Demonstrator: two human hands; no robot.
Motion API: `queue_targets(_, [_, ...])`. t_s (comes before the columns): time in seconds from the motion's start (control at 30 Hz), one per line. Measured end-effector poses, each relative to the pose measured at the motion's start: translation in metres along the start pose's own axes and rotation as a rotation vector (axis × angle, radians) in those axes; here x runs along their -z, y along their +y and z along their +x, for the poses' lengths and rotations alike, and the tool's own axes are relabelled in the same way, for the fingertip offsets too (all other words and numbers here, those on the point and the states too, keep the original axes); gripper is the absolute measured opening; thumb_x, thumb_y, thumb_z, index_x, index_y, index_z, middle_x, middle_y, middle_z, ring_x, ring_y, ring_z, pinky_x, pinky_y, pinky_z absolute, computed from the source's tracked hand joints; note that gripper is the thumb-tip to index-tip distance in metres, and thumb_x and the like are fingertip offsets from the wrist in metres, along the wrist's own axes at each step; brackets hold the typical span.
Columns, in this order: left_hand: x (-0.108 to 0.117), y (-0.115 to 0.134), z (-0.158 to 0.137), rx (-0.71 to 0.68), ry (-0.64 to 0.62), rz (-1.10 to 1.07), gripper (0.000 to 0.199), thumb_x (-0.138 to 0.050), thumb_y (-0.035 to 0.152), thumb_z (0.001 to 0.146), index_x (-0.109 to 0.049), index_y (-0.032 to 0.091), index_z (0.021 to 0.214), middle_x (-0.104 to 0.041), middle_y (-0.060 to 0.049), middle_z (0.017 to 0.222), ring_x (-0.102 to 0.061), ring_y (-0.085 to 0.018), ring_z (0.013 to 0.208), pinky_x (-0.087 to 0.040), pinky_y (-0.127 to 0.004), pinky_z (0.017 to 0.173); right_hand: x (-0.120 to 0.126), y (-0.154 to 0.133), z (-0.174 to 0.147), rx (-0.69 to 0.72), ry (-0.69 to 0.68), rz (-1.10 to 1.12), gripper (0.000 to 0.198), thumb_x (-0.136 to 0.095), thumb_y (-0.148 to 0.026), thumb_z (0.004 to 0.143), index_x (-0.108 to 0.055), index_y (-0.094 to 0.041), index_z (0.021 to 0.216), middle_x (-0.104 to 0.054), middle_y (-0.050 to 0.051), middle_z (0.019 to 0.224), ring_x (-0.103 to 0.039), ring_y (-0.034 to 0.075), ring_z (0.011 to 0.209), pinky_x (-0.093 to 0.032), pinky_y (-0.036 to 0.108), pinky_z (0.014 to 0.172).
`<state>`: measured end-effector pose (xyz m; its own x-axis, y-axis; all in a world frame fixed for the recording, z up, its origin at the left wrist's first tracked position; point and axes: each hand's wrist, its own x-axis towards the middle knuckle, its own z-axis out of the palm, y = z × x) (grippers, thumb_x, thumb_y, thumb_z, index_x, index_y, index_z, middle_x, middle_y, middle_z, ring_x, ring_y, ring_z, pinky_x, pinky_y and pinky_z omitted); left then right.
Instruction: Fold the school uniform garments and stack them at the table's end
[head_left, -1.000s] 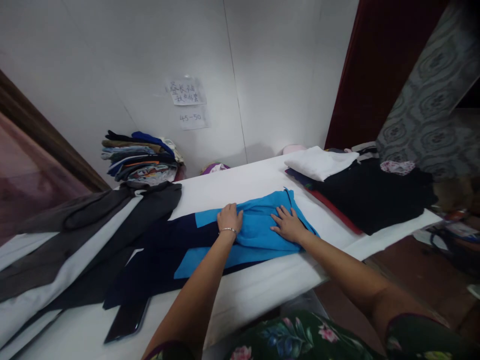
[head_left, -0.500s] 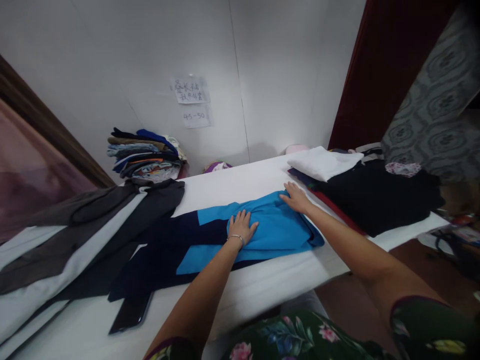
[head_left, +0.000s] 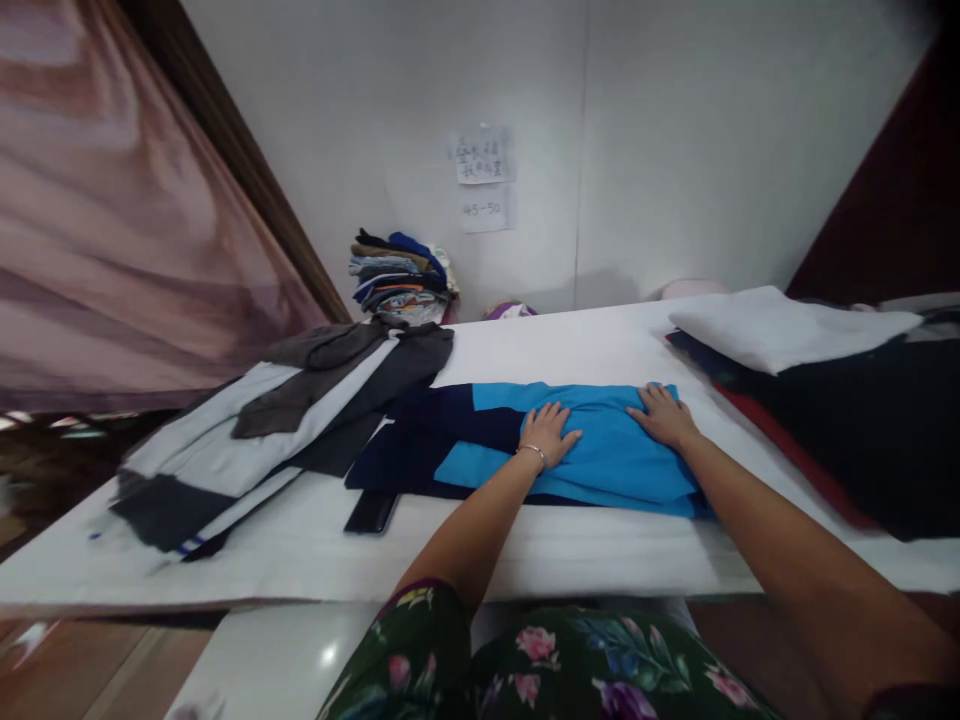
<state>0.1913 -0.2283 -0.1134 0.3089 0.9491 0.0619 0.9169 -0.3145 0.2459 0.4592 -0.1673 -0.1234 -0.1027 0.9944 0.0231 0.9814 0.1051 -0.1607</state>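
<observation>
A blue and navy garment lies folded lengthwise across the white table, its navy part to the left and its bright blue part to the right. My left hand, with a bracelet at the wrist, rests flat on the blue cloth near the middle, fingers spread. My right hand lies palm down on the blue part near its far right corner, also with fingers apart. Part of the garment's right end is hidden by my right forearm. A dark phone sits beside the navy part's near edge.
Grey and white clothing is spread on the left. Behind it stands a stack of folded clothes against the wall. On the right, a white folded cloth rests on a black garment. A pink curtain hangs at left.
The view has swung left, so everything appears farther right and more of the grey and white clothing shows. Both hands stay flat on the blue garment.
</observation>
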Motion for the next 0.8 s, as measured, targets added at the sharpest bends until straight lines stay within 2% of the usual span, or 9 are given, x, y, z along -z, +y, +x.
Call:
queue_targets(0.23, [0.004,-0.009,-0.005,0.074,-0.042,-0.021,0.073,-0.016,0.068,0.087,-0.027,0.026,0.146,-0.022,-0.002,0.154,-0.017,-0.022,0.141,-0.011,-0.048,0.115,-0.005,0.011,0.009,0.031,0.041,0.090,0.065,-0.034,-0.059,0.087,-0.042,-0.019,0.137,-0.029,0.012,0.150,-0.021,0.034,0.138,-0.023,0.063,0.105])
queue_targets(0.37, [0.004,-0.011,-0.005,0.067,-0.049,-0.047,0.074,-0.018,0.068,0.086,-0.027,0.024,0.146,-0.023,-0.004,0.154,-0.017,-0.023,0.141,-0.011,-0.048,0.115,0.015,0.027,0.014,0.030,0.010,0.315,0.058,-0.035,-0.055,0.088,-0.047,-0.023,0.134,-0.038,0.007,0.147,-0.027,0.028,0.137,-0.024,0.050,0.111])
queue_targets(0.43, [0.004,-0.012,-0.006,0.062,-0.033,-0.054,0.073,-0.020,0.067,0.087,-0.028,0.023,0.145,-0.023,-0.004,0.154,-0.018,-0.023,0.141,-0.011,-0.048,0.114,0.022,0.036,0.004,0.023,0.077,0.381,0.060,-0.033,-0.055,0.089,-0.044,-0.022,0.137,-0.034,0.006,0.149,-0.026,0.025,0.138,-0.022,0.044,0.113])
queue_targets(0.5, [0.004,-0.013,-0.005,0.058,-0.016,-0.046,0.072,-0.021,0.066,0.088,-0.029,0.023,0.145,-0.024,-0.005,0.153,-0.020,-0.023,0.141,-0.012,-0.049,0.114,0.021,0.040,-0.016,0.023,0.139,0.413,0.064,-0.037,-0.057,0.087,-0.042,-0.020,0.139,-0.031,0.007,0.150,-0.022,0.026,0.139,-0.020,0.044,0.114])
queue_targets(0.67, [0.001,-0.019,-0.001,0.052,0.000,-0.009,0.071,-0.021,0.065,0.088,-0.032,0.023,0.144,-0.026,-0.006,0.153,-0.021,-0.025,0.140,-0.014,-0.049,0.114,-0.001,0.027,-0.063,0.042,0.050,0.449,0.069,-0.044,-0.062,0.082,-0.041,-0.022,0.139,-0.027,0.006,0.152,-0.023,0.029,0.139,-0.019,0.050,0.113])
queue_targets(0.8, [-0.001,-0.022,0.001,0.043,0.010,0.018,0.068,-0.022,0.063,0.090,-0.033,0.023,0.143,-0.028,-0.007,0.152,-0.023,-0.025,0.140,-0.016,-0.049,0.113,0.005,0.016,-0.071,-0.023,0.039,0.630,0.072,-0.051,-0.067,0.077,-0.047,-0.025,0.136,-0.030,0.003,0.150,-0.024,0.030,0.138,-0.015,0.050,0.114])
